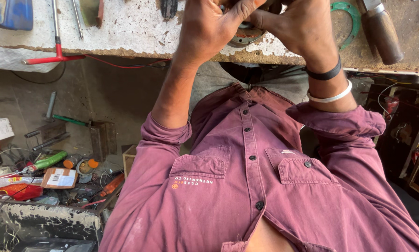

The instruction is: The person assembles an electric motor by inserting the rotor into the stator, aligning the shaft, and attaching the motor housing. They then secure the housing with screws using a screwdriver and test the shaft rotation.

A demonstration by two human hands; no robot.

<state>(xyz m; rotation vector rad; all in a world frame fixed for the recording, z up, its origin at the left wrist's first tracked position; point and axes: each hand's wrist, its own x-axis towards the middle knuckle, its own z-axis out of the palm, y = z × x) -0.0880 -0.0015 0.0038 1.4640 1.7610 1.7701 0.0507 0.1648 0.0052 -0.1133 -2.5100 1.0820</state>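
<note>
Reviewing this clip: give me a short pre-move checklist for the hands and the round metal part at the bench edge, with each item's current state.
1. Left hand on the round metal part: ok.
2. Right hand touching the part: ok.
3. Part resting on the workbench: cannot tell, hands cover it.
4. Part near the bench edge: not ok, slip risk.
5. Wooden-handled tool apart from the hands: ok.
6. Green gasket apart from the part: cannot tell.
</note>
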